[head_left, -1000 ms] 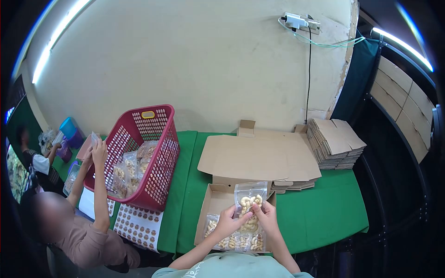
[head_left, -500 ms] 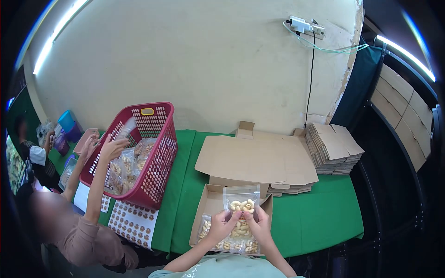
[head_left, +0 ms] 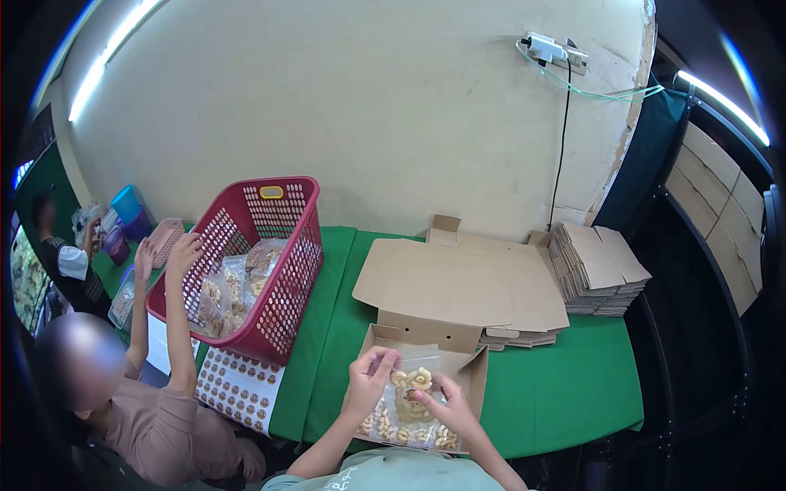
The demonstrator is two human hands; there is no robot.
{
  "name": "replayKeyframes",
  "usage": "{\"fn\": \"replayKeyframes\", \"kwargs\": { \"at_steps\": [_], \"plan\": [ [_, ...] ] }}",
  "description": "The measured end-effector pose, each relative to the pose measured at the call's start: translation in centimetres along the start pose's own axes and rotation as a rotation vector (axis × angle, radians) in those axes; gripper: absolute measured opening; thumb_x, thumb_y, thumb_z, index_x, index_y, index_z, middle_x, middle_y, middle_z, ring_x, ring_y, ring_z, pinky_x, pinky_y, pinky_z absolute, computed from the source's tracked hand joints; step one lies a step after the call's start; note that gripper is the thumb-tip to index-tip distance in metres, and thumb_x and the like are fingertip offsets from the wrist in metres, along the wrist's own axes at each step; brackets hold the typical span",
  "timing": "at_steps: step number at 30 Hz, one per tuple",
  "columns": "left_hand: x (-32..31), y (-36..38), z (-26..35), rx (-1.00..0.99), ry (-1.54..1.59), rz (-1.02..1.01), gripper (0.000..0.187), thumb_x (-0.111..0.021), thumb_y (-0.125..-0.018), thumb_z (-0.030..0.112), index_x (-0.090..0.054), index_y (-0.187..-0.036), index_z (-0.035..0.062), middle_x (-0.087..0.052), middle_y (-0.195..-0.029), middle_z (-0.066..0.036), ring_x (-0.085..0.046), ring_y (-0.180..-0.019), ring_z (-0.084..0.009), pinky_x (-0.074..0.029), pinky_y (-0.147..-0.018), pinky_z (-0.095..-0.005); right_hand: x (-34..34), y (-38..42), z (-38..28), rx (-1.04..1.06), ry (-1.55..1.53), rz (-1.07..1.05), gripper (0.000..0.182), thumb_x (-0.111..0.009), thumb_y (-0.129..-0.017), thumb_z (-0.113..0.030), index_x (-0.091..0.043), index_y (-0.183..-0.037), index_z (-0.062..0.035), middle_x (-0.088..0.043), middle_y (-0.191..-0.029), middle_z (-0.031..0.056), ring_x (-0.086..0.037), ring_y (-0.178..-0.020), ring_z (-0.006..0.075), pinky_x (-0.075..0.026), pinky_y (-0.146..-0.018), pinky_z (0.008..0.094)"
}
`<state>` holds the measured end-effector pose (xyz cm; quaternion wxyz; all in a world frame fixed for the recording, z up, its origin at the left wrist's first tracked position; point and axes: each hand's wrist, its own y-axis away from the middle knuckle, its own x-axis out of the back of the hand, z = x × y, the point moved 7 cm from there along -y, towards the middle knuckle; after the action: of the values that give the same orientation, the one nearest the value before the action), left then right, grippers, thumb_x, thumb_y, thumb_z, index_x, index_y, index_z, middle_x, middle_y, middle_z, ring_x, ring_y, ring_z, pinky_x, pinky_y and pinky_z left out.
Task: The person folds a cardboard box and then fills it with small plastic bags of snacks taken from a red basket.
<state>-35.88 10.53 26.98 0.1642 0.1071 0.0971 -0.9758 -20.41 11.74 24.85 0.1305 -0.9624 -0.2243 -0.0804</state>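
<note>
Down at the near edge of the table, both hands hold a clear plastic pouch of pale, ring-shaped snacks [head_left: 409, 391] just above an open cardboard box [head_left: 385, 337]. The left hand [head_left: 367, 383] pinches the pouch's upper left corner between thumb and fingers; the right hand [head_left: 446, 407] grips its right side, fingers curled over the film. The pouch is see-through, part filled, with a small dark round spot near its middle. More filled pouches [head_left: 405, 431] lie flat in the box beneath it.

The table wears a green cloth [head_left: 565, 385] and stands against a cream wall [head_left: 368, 106], where a power strip [head_left: 555, 49] hangs with a black cord running down.

Behind the box lies a flattened carton [head_left: 458, 282], and a stack of folded cartons [head_left: 598, 266] sits to the right. To the left, a red plastic basket [head_left: 278, 270] holds more snack pouches, with a sheet of round stickers [head_left: 237, 389] beside it. A co-worker's hand [head_left: 184, 248] rests on the basket's rim.
</note>
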Motion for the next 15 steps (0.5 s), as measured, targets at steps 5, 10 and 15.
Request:
{"fn": "replayKeyframes", "kwargs": {
  "at_steps": [5,10,15],
  "plan": [
    [-1.2,0.8,-1.5,0.043,-0.116,-0.145,0.017,-0.058,-0.085,0.017,-0.060,-0.083,-0.0005,-0.061,-0.077,-0.003,-0.057,-0.072,-0.0070,-0.046,-0.065,-0.0203,1.3,-1.4,-0.5,-0.089,-0.313,0.126,0.018,-0.065,-0.078,-0.014,-0.060,-0.089,-0.0007,-0.060,-0.086,0.0043,-0.056,-0.076,0.0088,-0.044,-0.069,0.0217],
    [-2.5,1.7,-1.7,0.192,-0.096,-0.202,0.016,-0.063,-0.081,0.014,-0.062,-0.089,-0.0002,-0.063,-0.083,-0.004,-0.057,-0.077,-0.0071,-0.045,-0.068,-0.0202,1.5,-1.7,-0.8,-0.153,-0.410,0.156,0.008,-0.063,-0.079,-0.008,-0.061,-0.082,-0.0009,-0.060,-0.075,0.0001,-0.054,-0.068,0.0045,-0.043,-0.061,0.0186],
    [-2.6,1.9,-1.0,0.191,-0.112,-0.219,0.016,-0.064,-0.080,0.013,-0.063,-0.089,-0.0008,-0.064,-0.079,-0.003,-0.058,-0.074,-0.0072,-0.047,-0.066,-0.0204,1.3,-1.5,0.1,-0.174,-0.427,0.137,0.009,-0.062,-0.081,-0.011,-0.061,-0.083,-0.0017,-0.060,-0.076,-0.0008,-0.054,-0.070,0.0039,-0.042,-0.061,0.0180]
  ]
}}
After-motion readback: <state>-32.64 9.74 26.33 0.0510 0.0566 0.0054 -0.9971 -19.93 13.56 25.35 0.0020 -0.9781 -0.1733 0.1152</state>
